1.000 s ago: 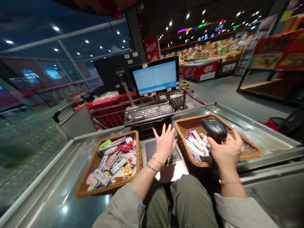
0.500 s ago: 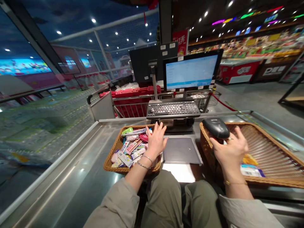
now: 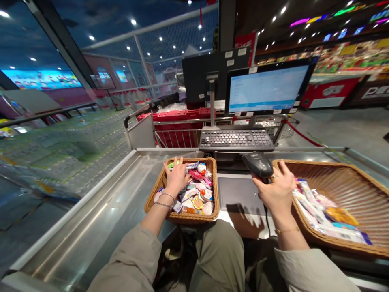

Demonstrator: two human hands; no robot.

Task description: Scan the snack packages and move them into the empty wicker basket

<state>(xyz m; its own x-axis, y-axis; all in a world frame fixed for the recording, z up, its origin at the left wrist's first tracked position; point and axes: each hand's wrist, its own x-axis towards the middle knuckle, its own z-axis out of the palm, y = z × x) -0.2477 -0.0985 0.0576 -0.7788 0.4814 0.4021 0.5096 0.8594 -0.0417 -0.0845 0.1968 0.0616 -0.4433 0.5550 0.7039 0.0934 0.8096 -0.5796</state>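
My left hand (image 3: 176, 178) is over the left part of a wicker basket (image 3: 216, 190), its fingers spread above packaged snacks (image 3: 196, 192). I cannot make out anything held in it. In my right hand (image 3: 278, 190) is a black barcode scanner (image 3: 258, 164), its head tilted to the left and its cord hanging below. A larger wicker basket (image 3: 358, 178) stands to the right of that hand, with several wrapped items (image 3: 326, 215) lying at its near left side. A flat grey scanner plate (image 3: 237, 194) lies between the baskets, with a shadow of the right hand across it.
A keyboard (image 3: 237, 138) and a lit monitor (image 3: 267, 89) stand behind the counter plate. The metal counter (image 3: 100, 211) has a raised rim at the left. Beyond it are a shopping cart (image 3: 173, 134) with red crates and stacked bottle packs (image 3: 75, 150).
My left hand has moved left across the left basket, uncovering more snacks. My right hand has moved left with the scanner, toward the plate. The view has turned slightly left.
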